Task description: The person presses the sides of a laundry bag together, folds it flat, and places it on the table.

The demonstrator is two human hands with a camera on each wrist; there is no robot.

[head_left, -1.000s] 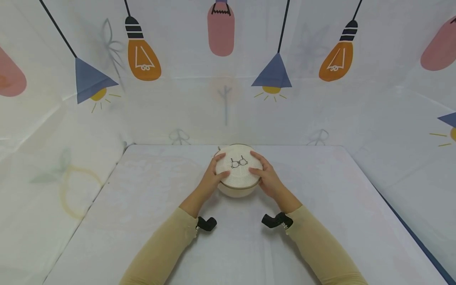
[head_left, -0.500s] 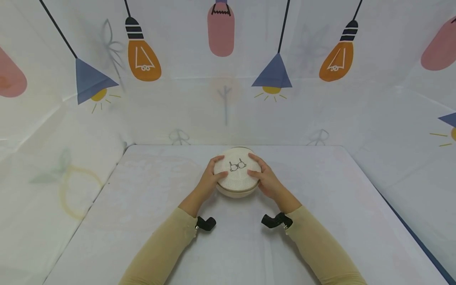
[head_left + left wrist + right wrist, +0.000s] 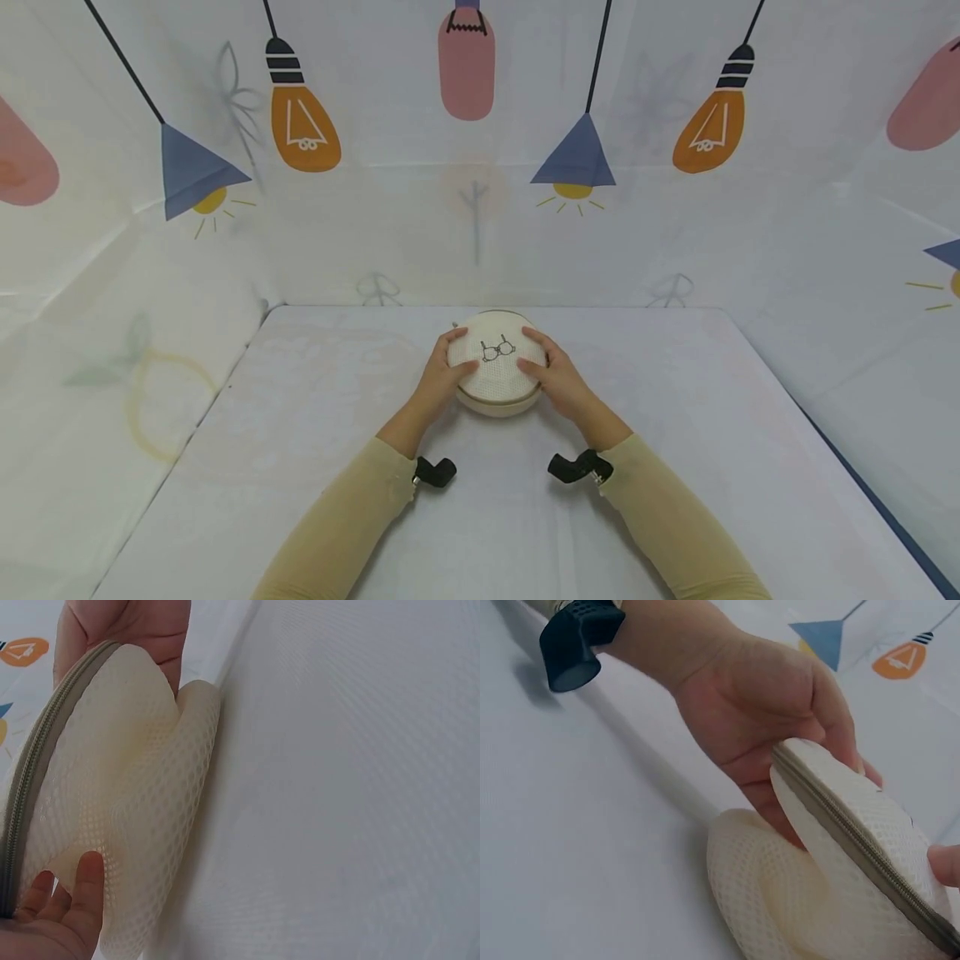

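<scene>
A round cream mesh laundry bag (image 3: 497,379) with a glasses drawing on its top stands at the far middle of the table. My left hand (image 3: 438,375) grips its left edge, thumb on the top face. Opposite it, my right hand (image 3: 564,379) holds the right edge in the same way. Both wrist views show the brown zipper (image 3: 37,750) running round the rim, and it looks closed where visible. Beneath the rim, the bag's soft mesh side is folded inward and touches the table. Some fingers are hidden behind or under the bag.
A white-covered table (image 3: 360,358) spreads around the bag. Behind it hangs a white backdrop (image 3: 420,217) printed with lamps and bulbs. A black wrist mount (image 3: 435,472) sits on the left sleeve and a matching mount (image 3: 573,467) on the right.
The mesh bag has shifted slightly toward me and a little left, and less of its lower side shows below the rim. Both hands have kept their grip.
</scene>
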